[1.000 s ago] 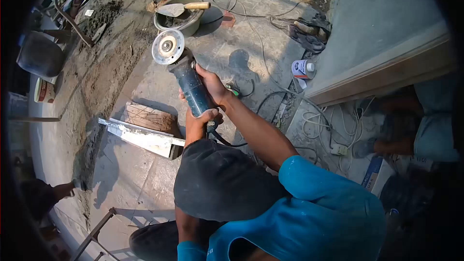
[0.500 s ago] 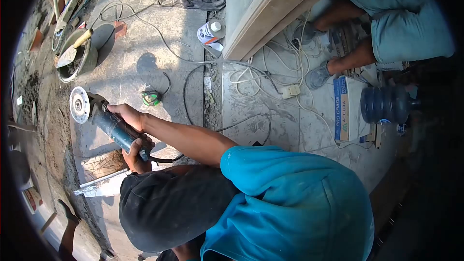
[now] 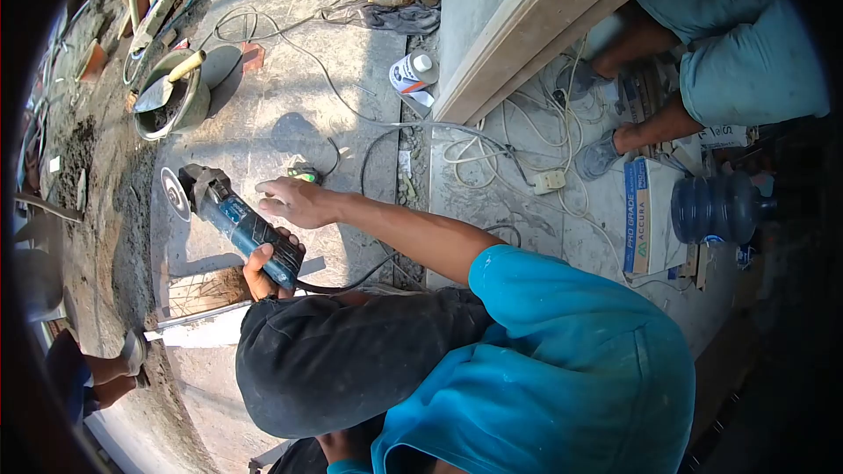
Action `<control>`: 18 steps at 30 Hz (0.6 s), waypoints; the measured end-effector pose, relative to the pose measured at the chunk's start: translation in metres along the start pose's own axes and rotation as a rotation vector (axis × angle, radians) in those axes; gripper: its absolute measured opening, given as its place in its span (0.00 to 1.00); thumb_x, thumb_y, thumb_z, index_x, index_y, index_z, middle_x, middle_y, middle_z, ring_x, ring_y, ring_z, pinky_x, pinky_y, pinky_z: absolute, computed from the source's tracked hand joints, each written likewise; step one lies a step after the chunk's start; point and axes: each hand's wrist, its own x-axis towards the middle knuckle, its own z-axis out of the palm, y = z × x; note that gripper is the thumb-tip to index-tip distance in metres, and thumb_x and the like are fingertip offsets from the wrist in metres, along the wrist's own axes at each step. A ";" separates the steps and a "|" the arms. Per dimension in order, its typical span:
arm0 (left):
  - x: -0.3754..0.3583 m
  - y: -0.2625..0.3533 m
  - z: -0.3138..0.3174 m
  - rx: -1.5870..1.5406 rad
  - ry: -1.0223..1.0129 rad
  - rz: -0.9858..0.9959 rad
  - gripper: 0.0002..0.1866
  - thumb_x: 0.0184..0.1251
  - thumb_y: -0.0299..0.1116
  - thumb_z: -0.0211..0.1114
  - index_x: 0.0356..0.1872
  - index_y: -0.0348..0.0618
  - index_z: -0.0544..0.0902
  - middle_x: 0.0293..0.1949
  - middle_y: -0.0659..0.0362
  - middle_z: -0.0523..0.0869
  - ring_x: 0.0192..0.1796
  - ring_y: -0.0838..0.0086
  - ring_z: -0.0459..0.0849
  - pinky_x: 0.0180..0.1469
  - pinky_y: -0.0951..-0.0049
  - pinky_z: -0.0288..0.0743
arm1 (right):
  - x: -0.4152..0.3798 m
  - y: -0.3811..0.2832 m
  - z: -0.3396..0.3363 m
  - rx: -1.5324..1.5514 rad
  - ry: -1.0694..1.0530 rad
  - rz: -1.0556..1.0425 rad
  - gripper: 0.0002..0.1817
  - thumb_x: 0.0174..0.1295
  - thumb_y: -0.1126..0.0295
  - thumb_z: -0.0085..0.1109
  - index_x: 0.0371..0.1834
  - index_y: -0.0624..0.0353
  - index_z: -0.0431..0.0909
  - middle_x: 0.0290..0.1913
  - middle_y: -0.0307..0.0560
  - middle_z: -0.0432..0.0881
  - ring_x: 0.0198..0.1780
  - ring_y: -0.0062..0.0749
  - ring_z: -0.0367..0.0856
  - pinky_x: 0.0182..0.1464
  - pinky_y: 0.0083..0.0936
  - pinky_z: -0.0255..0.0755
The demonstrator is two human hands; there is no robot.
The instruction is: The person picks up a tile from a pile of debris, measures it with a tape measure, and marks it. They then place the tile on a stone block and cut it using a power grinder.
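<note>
An angle grinder (image 3: 241, 224) with a blue body and a pale round disc (image 3: 176, 193) points up and left, held above the ground. My left hand (image 3: 262, 274) grips its rear end, near where the black cord leaves it. Part of that arm is hidden behind my dark-trousered knee (image 3: 351, 360). My right hand (image 3: 303, 202) hovers just right of the grinder's body, fingers apart and holding nothing. Beyond its fingers lies a small green and black object (image 3: 303, 172), partly covered. A white strip-like piece (image 3: 202, 330) lies below the grinder, beside my knee.
A bucket (image 3: 195, 110) with a trowel (image 3: 171, 79) stands at upper left. Cords trail toward a power socket block (image 3: 550, 182). A white bottle (image 3: 413, 72) stands by the door frame (image 3: 527, 26). Another person's legs (image 3: 654, 132), a box (image 3: 641, 219) and a water jug (image 3: 716, 209) are right.
My right hand has let go of the grinder's front and moved right, fingers spread. The grinder has turned, its disc now seen more edge-on. Another person's feet have moved at lower left.
</note>
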 end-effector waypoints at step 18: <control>-0.034 0.057 -0.028 -0.160 -0.077 0.285 0.25 0.54 0.34 0.66 0.51 0.32 0.70 0.44 0.51 0.77 0.45 0.64 0.78 0.51 0.64 0.76 | -0.260 0.133 -0.334 -0.965 0.189 0.885 0.20 0.58 0.73 0.50 0.54 0.56 0.81 0.55 0.58 0.81 0.58 0.52 0.77 0.61 0.36 0.70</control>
